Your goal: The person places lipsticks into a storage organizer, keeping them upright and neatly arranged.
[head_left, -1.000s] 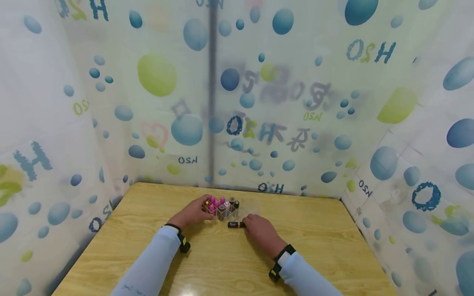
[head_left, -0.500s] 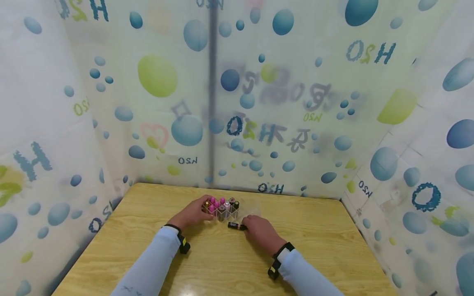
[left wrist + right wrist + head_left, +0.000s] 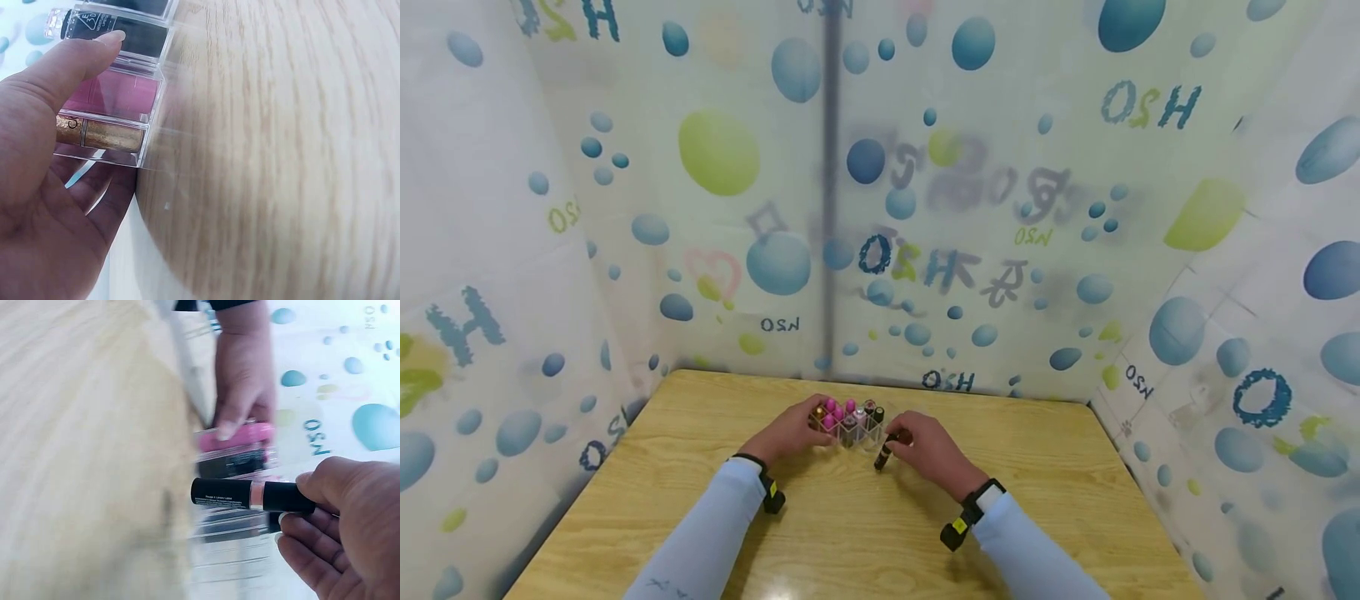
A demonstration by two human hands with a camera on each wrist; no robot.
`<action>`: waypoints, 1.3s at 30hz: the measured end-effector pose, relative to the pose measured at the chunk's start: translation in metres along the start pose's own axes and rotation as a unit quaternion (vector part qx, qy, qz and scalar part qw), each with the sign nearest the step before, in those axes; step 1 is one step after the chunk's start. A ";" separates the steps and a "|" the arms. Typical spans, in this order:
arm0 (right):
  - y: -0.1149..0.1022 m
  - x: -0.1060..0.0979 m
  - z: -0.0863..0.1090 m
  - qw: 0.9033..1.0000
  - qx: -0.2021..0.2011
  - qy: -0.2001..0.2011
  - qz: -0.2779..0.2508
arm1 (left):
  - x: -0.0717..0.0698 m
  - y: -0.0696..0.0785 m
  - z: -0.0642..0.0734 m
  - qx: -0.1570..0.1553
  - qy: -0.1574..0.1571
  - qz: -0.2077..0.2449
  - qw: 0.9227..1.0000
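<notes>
A clear plastic lipstick organizer [image 3: 837, 430] stands near the back of the wooden table, with several pink, gold, black and grey tubes upright in its slots. My left hand [image 3: 790, 430] grips its left end. In the left wrist view the thumb [image 3: 81, 59] lies across the front, over a pink tube [image 3: 115, 94] and beside a gold one [image 3: 103, 132]. At the organizer's right front, my right hand [image 3: 934, 450] pinches one end of a black lipstick [image 3: 222, 493] with a pale pink band. The lipstick [image 3: 883, 454] is tilted, its free end pointing down.
Beneath everything is a light wooden table [image 3: 1015, 500]. A patterned curtain [image 3: 970, 342] with blue and green spots hangs right behind the table's back edge and along both sides. Each wrist carries a black strap with a small camera [image 3: 955, 533].
The lipstick lay flat on the table at my right fingers; it is now lifted and swung to a steep tilt. My right hand has risen slightly. My left hand stays on the organizer.
</notes>
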State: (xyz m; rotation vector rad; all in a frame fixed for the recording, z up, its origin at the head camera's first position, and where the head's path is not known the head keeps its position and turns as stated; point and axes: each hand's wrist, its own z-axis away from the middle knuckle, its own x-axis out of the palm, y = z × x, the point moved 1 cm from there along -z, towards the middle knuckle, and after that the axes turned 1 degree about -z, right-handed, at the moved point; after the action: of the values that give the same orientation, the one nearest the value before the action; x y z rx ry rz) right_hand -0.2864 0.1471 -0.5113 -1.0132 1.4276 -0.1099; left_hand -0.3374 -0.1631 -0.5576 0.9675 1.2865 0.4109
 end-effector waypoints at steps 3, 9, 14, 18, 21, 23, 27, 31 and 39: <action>-0.008 -0.009 -0.008 1.000 -0.018 0.013 0.002 | 0.000 -0.001 0.000 0.002 -0.001 -0.002 1.000; -0.025 -0.023 -0.028 0.998 -0.045 0.045 0.008 | 0.000 -0.002 -0.001 -0.001 -0.004 0.002 1.000; -0.032 -0.025 -0.043 0.997 -0.051 0.051 0.015 | 0.000 -0.004 -0.003 0.005 -0.004 0.005 1.000; -0.028 -0.019 -0.051 0.998 -0.038 0.038 0.015 | 0.000 -0.005 -0.001 0.011 -0.008 0.013 1.000; -0.021 -0.012 -0.056 0.999 -0.025 0.023 0.019 | -0.001 -0.005 -0.001 0.014 -0.010 0.018 1.000; -0.016 -0.007 -0.058 0.999 -0.022 0.017 0.032 | -0.001 -0.005 -0.001 0.016 -0.008 0.017 1.000; -0.010 0.006 -0.060 0.996 -0.031 0.017 0.085 | -0.002 -0.008 -0.002 0.022 -0.010 0.008 1.000; -0.010 0.016 -0.062 0.986 -0.050 0.023 0.157 | -0.003 -0.009 -0.003 0.022 -0.012 0.010 1.000; -0.013 0.023 -0.061 0.976 -0.051 0.024 0.209 | 0.000 -0.004 -0.001 0.012 -0.006 0.010 1.000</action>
State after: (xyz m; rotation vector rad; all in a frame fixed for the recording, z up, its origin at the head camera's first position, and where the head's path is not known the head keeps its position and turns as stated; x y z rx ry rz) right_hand -0.3270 0.0942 -0.5094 -0.7763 1.6752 0.2509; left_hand -0.3391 -0.1647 -0.5605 1.0031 1.2746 0.4054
